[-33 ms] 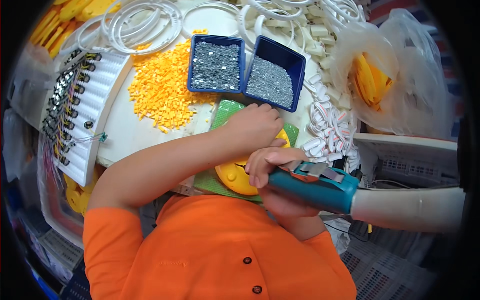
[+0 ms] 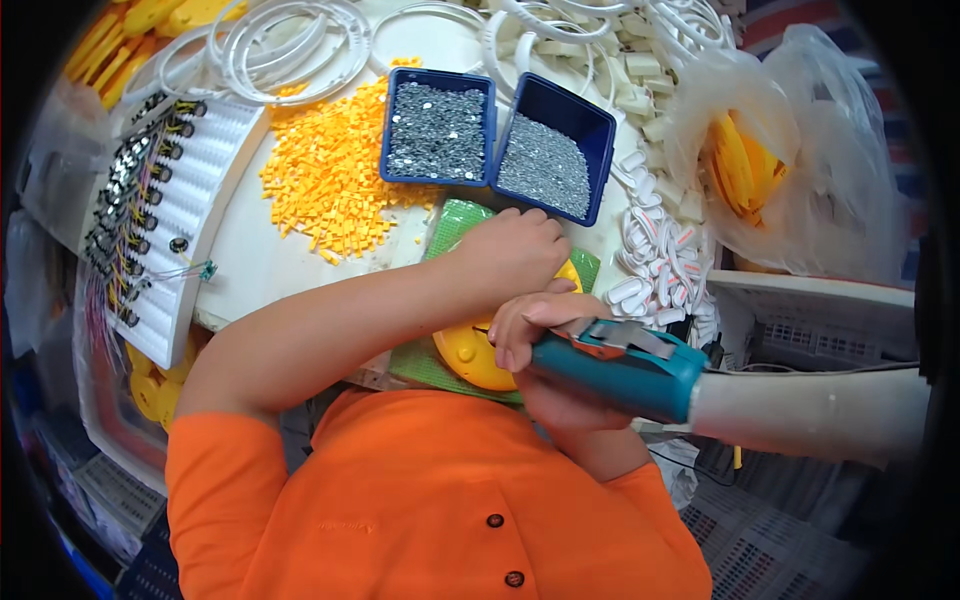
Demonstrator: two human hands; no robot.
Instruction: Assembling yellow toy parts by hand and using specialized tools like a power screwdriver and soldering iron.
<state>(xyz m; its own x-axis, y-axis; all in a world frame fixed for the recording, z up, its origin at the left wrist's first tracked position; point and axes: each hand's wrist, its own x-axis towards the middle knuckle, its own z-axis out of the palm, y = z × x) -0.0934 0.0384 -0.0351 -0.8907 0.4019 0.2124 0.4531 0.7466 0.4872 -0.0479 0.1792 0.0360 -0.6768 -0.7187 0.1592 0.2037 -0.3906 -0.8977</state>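
Observation:
On a green textured mat [image 2: 420,366] lies a rounded yellow plastic shell [image 2: 470,352], partly covered by both hands. My left hand [image 2: 515,252] is closed over its far side with the fingers curled down; the fingertips are hidden. Just nearer to me, my right hand [image 2: 540,345] wraps round a teal electric screwdriver [image 2: 620,372] with a metal lever on top. The tool lies nearly level over the shell's right side. Its working end is concealed by the hand, and a thick pale sleeve [image 2: 800,412] runs from its back end to the right.
Beyond the mat stand two blue trays [image 2: 491,130] of small metal pieces. A heap of yellow pieces [image 2: 335,170] lies left of them, white rings [image 2: 295,50] behind. White foam with wired parts [image 2: 205,200] is at left; small white parts [image 2: 655,255] and a plastic bag [image 2: 820,150] are at right.
The screwdriver's back end has shifted slightly left and down in my right hand. My left hand stays on the yellow shell. The whole scene sits slightly further right in the picture.

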